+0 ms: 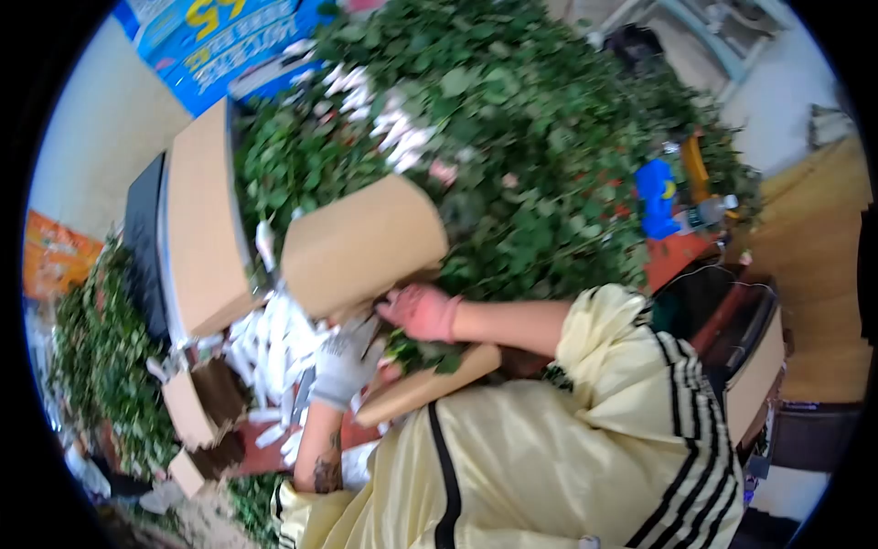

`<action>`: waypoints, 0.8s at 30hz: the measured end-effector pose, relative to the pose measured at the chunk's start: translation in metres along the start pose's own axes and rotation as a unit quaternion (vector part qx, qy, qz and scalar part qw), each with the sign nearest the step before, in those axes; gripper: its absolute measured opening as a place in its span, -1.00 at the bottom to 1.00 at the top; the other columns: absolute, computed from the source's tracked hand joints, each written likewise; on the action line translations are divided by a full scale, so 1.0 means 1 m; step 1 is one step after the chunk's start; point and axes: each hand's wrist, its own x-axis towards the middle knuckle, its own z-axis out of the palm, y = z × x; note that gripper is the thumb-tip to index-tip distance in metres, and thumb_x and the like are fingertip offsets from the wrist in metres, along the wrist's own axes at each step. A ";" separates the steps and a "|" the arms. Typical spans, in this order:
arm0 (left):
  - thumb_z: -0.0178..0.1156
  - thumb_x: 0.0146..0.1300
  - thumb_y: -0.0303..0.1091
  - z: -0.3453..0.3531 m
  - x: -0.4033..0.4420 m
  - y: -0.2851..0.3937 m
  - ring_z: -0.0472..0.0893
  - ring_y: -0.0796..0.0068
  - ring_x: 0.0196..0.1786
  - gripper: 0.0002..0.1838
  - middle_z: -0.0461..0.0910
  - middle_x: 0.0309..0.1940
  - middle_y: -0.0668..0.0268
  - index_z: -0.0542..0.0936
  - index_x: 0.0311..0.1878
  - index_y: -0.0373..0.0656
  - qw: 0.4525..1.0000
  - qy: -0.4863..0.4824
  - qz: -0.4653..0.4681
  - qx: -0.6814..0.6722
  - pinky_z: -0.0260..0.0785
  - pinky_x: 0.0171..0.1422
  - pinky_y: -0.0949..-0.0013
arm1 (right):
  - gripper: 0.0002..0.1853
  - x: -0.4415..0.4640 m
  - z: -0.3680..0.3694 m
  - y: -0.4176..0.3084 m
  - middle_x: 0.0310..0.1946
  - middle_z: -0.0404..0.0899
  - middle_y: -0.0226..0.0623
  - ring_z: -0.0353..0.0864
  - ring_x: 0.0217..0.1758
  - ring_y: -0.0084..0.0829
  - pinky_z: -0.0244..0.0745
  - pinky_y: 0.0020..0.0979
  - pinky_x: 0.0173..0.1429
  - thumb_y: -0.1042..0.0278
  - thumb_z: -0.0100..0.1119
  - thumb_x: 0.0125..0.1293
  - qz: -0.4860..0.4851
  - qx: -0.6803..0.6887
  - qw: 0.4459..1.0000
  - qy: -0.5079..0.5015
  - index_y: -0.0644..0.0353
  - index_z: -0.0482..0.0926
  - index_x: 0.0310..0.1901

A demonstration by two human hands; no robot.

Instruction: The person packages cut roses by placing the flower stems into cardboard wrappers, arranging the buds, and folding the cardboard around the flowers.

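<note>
My left hand, in a white glove, reaches to the lower edge of a curved brown cardboard sheet; its fingertips are partly hidden and blurred. Close on its right is my right hand, in a pink-red glove, with fingers curled just under the same sheet; what lies in them is too small to tell. Below both hands, a second brown cardboard piece rests against my body, with green leaves and a bit of pink between the two pieces.
A large heap of leafy stems covers the back. White sleeve-like pieces lie left of my hands, near a tall cardboard piece and small open boxes. A blue tool stands at the right. More foliage is far left.
</note>
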 end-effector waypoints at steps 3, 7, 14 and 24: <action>0.14 0.12 -0.21 0.000 0.003 0.005 0.55 0.10 -0.01 -0.60 0.51 0.03 0.07 0.54 0.00 -0.21 0.999 0.024 -0.013 -0.029 0.42 0.04 0.19 | -0.70 0.001 -0.040 0.000 -0.35 0.58 -0.11 0.60 -0.20 -0.18 0.47 -0.25 -0.10 0.25 0.00 0.13 0.009 0.041 0.994 -0.098 0.26 0.46 -0.16; 0.13 0.14 -0.19 -0.001 -0.005 0.006 0.55 0.09 0.01 -0.60 0.52 0.03 0.07 0.55 0.02 -0.14 0.998 -0.011 -0.060 -0.028 0.42 0.05 0.18 | -0.52 -0.024 -0.137 0.021 -0.14 0.59 -0.19 0.59 -0.13 -0.27 0.45 -0.31 0.01 0.10 0.20 0.05 -0.031 0.164 0.979 0.117 0.06 0.50 0.03; 0.12 0.16 -0.16 0.000 -0.009 0.011 0.52 0.09 0.06 -0.59 0.51 0.05 0.07 0.55 0.05 -0.12 0.995 -0.014 -0.091 -0.043 0.36 0.15 0.17 | -0.69 0.035 -0.136 0.228 -0.16 0.55 -0.18 0.55 -0.12 -0.18 0.45 -0.27 -0.06 0.20 0.13 0.07 0.273 0.031 0.934 0.227 0.08 0.51 -0.14; 0.18 0.12 -0.27 0.003 -0.002 0.010 0.58 0.09 -0.05 -0.72 0.60 -0.11 0.08 0.62 -0.13 -0.17 0.980 0.042 -0.139 -0.134 0.42 0.05 0.22 | -0.79 0.073 -0.045 0.327 -0.51 0.43 -0.38 0.47 -0.43 -0.44 0.35 -0.45 -0.34 0.37 -0.26 0.24 0.208 -0.151 0.966 0.031 0.10 0.41 -0.19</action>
